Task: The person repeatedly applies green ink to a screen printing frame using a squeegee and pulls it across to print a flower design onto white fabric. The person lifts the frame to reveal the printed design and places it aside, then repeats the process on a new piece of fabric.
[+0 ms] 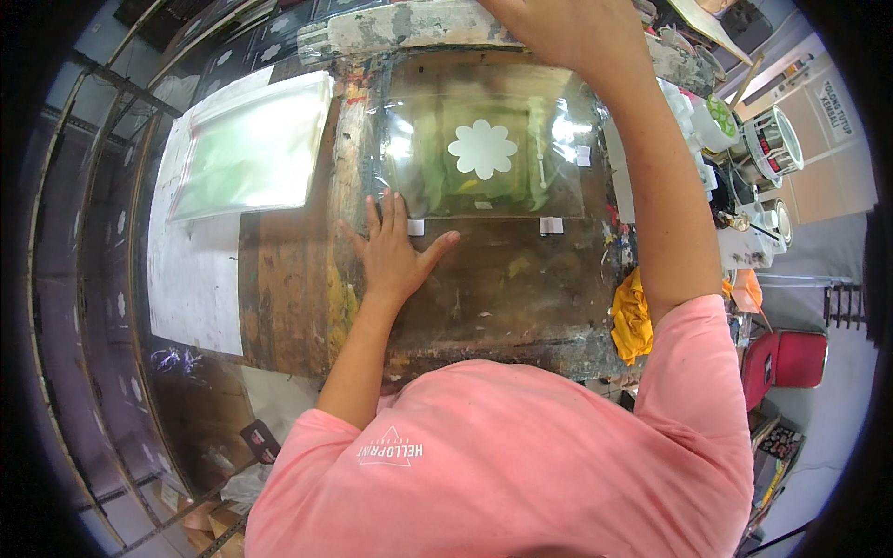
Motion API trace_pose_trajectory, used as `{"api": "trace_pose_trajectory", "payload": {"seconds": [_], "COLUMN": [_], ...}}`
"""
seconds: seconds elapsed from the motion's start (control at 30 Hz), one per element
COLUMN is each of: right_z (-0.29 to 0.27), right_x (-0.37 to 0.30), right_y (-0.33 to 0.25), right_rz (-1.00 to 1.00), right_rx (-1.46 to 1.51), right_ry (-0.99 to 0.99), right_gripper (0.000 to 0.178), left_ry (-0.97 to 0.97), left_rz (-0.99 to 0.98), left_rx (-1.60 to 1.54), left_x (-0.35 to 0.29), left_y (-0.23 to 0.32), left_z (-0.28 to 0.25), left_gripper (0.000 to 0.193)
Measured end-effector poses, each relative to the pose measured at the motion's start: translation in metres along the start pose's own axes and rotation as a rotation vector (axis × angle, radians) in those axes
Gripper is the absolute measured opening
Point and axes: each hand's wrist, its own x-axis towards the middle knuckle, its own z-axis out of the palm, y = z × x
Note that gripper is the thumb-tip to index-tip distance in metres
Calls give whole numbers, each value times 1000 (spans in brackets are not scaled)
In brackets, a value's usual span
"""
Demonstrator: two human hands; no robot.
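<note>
A clear, glossy plastic sheet (pixel 423 177) with a white flower shape (pixel 483 149) in its middle lies on the dark, stained work board (pixel 465 298). My left hand (pixel 395 246) is spread out at the sheet's lower left corner, its fingertips on or just beside the edge, and grips nothing. Across the right side my other arm stretches far forward. My right hand (pixel 577 33) is at the top of the view, near a paint-stained bar (pixel 400 33); its fingers are cut off. Small white tabs (pixel 552 225) sit along the sheet's near edge.
To the left, a stack of clear plastic sheets (pixel 251 149) rests on white paper (pixel 191 279). A yellow cloth (pixel 632 321) lies at the right edge, with tubs and cans (pixel 772 144) beyond. Metal rack bars (pixel 84 232) stand far left; a red chair (pixel 798 360) is far right.
</note>
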Motion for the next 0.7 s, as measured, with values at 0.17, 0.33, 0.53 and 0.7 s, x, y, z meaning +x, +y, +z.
{"api": "trace_pose_trajectory", "payload": {"seconds": [0.17,0.33,0.53,0.7], "right_z": [5,8,2,1], "right_x": [7,8,4,6], "right_y": [3,6,-3,-4], "right_rz": [32,3,72,69], "right_rx": [-58,-69,-59,-32], "right_ry": [-73,-42,-102,-90], "right_gripper": [44,44,39,37], "left_ry": [331,392,551,628], "left_rz": [48,-147,-232,-283], "left_rx": [-604,-734,-689,-445], "left_x": [40,80,91,121], "left_y": [11,2,-116,-207], "left_z": [-19,-91,-113,-124], "left_gripper": [85,63,61,64]}}
